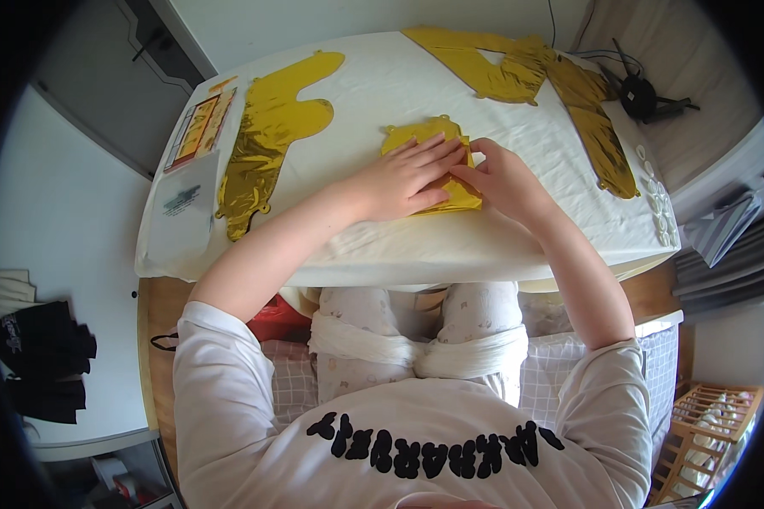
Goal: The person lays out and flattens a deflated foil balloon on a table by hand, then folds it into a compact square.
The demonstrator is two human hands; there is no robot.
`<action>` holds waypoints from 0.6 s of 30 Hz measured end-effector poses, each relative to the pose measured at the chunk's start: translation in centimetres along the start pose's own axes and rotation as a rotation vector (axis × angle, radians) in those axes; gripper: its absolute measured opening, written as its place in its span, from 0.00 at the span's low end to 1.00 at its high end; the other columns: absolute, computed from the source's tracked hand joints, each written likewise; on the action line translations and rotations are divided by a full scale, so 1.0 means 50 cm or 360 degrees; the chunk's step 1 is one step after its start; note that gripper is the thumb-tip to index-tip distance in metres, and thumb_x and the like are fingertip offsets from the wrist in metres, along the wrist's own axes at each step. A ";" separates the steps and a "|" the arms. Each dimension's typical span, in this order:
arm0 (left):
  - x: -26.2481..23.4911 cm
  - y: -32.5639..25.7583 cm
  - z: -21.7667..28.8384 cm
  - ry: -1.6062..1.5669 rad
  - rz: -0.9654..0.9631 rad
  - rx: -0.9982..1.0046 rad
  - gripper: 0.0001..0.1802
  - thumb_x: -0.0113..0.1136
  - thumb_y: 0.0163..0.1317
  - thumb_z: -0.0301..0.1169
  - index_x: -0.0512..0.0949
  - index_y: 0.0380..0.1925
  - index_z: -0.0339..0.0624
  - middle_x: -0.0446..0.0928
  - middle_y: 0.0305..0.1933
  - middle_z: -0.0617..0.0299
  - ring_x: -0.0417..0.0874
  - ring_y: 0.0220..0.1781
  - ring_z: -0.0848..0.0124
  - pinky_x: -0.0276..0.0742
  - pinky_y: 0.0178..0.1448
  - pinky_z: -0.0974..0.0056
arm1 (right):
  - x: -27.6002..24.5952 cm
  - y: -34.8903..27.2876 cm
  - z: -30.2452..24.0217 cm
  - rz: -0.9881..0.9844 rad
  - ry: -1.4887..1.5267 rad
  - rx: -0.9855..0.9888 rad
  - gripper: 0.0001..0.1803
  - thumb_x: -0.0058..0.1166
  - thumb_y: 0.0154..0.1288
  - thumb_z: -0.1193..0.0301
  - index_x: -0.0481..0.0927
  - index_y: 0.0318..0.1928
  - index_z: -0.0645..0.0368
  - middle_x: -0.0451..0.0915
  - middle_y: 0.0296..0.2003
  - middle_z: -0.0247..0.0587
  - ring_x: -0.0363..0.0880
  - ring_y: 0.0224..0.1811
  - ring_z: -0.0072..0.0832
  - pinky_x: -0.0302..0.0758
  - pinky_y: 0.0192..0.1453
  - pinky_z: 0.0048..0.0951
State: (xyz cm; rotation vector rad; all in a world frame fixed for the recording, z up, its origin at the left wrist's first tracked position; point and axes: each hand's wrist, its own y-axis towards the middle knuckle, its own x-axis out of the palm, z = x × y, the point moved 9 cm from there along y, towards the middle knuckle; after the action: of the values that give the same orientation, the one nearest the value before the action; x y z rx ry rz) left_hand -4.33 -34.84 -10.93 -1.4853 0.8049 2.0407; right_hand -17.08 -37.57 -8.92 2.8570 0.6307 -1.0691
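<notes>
A gold foil balloon, flat and folded into a small rectangle, lies near the middle of the white-covered table. Small tabs stick out along its far edge. My left hand rests on top of it, palm down with the fingers stretched out. At the packet's right edge, my right hand has thumb and forefinger closed on the foil. My fingers cover much of the folded layers.
Flat gold foil balloons lie on the left, at the back and on the right. A printed card and a clear packet sit at the left edge. A black device and several white rings line the right side.
</notes>
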 end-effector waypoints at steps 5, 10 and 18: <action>0.015 -0.003 -0.009 0.0109 -0.0092 -0.0030 0.38 0.40 0.79 0.55 0.52 0.81 0.47 0.50 0.85 0.57 0.47 0.87 0.59 0.43 0.86 0.46 | -0.009 -0.022 0.023 0.0029 0.0169 0.0096 0.36 0.63 0.71 0.67 0.62 0.74 0.60 0.86 0.43 0.46 0.85 0.41 0.26 0.80 0.44 0.26; 0.022 -0.002 -0.011 0.0139 -0.0124 -0.0036 0.38 0.38 0.79 0.55 0.52 0.81 0.48 0.49 0.85 0.58 0.47 0.87 0.60 0.41 0.86 0.46 | -0.010 -0.081 0.023 0.0143 0.0345 -0.0198 0.47 0.65 0.63 0.81 0.54 0.78 0.54 0.76 0.59 0.46 0.85 0.43 0.26 0.82 0.51 0.27; 0.026 0.000 -0.010 0.0234 -0.0202 -0.0074 0.39 0.41 0.79 0.56 0.50 0.82 0.51 0.49 0.86 0.60 0.45 0.87 0.62 0.41 0.87 0.49 | -0.003 -0.086 0.014 -0.0023 0.0295 -0.0337 0.39 0.60 0.62 0.86 0.65 0.73 0.55 0.77 0.59 0.41 0.84 0.49 0.26 0.82 0.54 0.28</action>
State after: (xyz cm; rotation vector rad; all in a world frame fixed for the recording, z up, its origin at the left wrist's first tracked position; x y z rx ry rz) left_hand -4.40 -35.13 -12.28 -1.6839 0.7043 1.8864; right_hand -19.26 -33.78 -8.85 2.7877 0.7271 -0.6955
